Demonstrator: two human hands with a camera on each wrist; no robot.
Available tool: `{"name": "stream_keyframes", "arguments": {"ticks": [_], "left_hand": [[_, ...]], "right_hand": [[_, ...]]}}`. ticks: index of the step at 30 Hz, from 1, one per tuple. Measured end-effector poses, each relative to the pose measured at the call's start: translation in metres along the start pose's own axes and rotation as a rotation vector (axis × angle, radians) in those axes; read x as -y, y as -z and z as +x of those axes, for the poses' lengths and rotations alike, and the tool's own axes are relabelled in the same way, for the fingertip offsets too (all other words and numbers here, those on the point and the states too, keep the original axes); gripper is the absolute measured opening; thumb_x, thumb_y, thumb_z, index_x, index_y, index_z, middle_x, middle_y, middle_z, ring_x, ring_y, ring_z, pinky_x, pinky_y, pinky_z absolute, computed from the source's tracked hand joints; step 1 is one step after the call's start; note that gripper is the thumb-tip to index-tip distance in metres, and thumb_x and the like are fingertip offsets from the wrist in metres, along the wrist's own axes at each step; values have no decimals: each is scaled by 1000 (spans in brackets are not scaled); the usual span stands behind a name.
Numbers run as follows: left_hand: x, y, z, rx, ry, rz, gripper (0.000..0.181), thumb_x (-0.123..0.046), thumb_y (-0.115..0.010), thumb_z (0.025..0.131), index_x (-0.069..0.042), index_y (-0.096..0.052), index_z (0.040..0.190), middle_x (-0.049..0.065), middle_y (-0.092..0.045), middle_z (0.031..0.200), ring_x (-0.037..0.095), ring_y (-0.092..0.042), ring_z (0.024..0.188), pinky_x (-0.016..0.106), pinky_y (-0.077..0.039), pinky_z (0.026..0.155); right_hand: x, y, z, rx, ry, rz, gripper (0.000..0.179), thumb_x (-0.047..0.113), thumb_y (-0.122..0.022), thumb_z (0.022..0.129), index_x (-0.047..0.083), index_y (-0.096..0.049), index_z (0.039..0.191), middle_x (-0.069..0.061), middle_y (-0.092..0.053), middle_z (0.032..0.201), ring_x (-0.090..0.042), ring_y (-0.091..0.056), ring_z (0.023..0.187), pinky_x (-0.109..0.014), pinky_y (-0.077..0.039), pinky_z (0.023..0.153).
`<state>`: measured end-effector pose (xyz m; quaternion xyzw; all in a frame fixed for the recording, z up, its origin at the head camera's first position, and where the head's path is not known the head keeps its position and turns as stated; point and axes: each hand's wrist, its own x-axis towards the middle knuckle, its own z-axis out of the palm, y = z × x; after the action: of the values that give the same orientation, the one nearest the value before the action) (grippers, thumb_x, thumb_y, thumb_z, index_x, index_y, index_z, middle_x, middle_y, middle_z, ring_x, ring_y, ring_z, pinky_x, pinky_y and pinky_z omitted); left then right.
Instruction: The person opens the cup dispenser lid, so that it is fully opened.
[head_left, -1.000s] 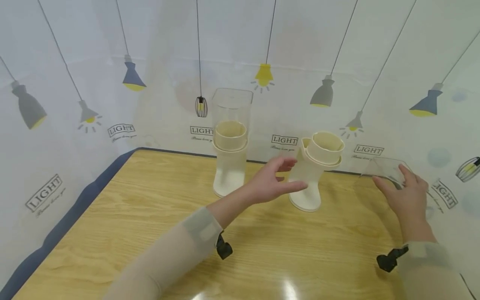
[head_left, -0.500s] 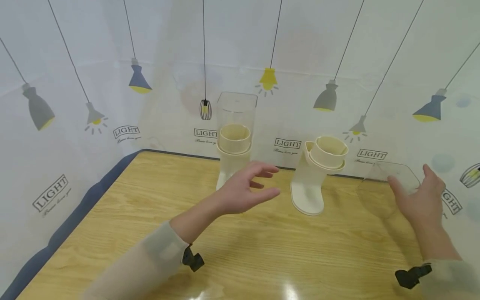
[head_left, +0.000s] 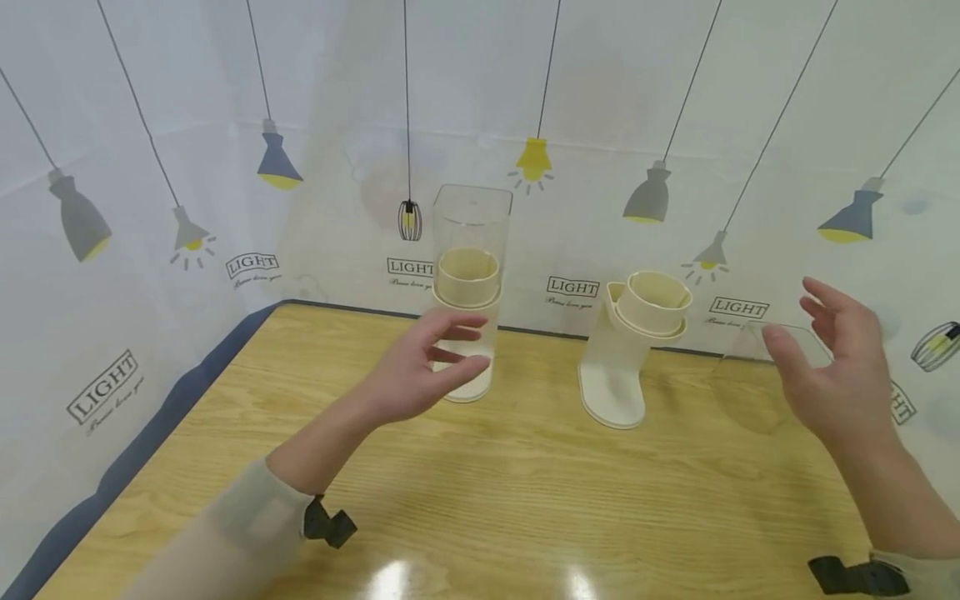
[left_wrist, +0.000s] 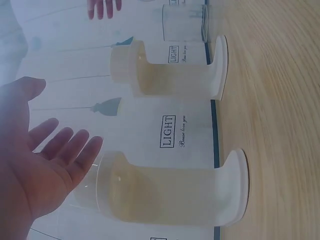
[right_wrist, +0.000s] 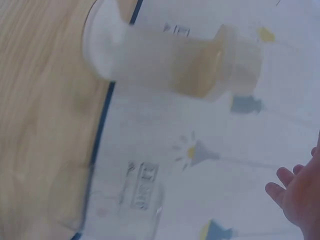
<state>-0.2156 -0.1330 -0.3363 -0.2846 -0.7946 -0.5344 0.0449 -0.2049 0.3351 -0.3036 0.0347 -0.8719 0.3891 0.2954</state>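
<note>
Two cream plastic stands, each with a round collar on top and a flat foot, stand near the back of the table. A clear container [head_left: 474, 212] is set on the left stand [head_left: 468, 292]. The right stand [head_left: 617, 367] bears only its collar. Further right, a second clear container [head_left: 750, 387] rests on the table, partly behind my right hand. My left hand [head_left: 416, 371] hovers before the left stand, fingers relaxed and apart, holding nothing. My right hand [head_left: 843, 367] is raised by the second container, fingers loosely bent; the right wrist view shows a gap between the two.
The wooden table [head_left: 525, 500] meets a white curtain [head_left: 322, 167] printed with hanging lamps at its back and left. A dark blue edge [head_left: 180, 383] runs along the table's left side. Black wrist cameras, such as the left one [head_left: 330, 523], sit on both cuffs.
My left hand has moved left, from beside the right stand to in front of the left one. My right hand has come away from the second container and risen. Stands and containers stay put.
</note>
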Motion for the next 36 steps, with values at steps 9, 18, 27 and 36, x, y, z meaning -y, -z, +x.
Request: {"name": "stream_keyframes", "arguments": {"ticks": [9, 18, 27, 36], "left_hand": [[7, 21, -5, -60, 28, 46, 51, -17, -75, 104, -7, -59, 152, 16, -59, 155, 34, -63, 141, 51, -61, 107], [23, 45, 1, -118, 105, 31, 55, -21, -77, 104, -11, -57, 155, 13, -59, 155, 36, -64, 140, 58, -58, 111], [44, 65, 19, -125, 142, 18, 65, -26, -80, 102, -10, -52, 159, 17, -56, 160, 38, -60, 145, 59, -55, 115], [63, 75, 45, -109, 132, -4, 79, -25, -85, 97, -16, -46, 165, 11, -49, 167, 37, -51, 154, 58, -54, 118]], "right_hand": [[56, -24, -10, -9, 399, 117, 62, -3, -73, 92, 3, -60, 152, 25, -52, 147, 6, -52, 137, -9, -40, 116], [89, -57, -7, 93, 558, 150, 64, -3, -76, 85, -4, -62, 147, -6, -63, 146, 1, -50, 136, -13, -40, 116], [116, -97, -2, 198, 557, 106, 60, 11, -78, 94, 0, -59, 150, -20, -58, 153, -35, -57, 138, -34, -44, 118], [143, -130, 17, 289, 510, 77, 60, 24, -76, 100, 5, -57, 154, -18, -54, 157, -36, -56, 141, -60, -47, 116]]}}
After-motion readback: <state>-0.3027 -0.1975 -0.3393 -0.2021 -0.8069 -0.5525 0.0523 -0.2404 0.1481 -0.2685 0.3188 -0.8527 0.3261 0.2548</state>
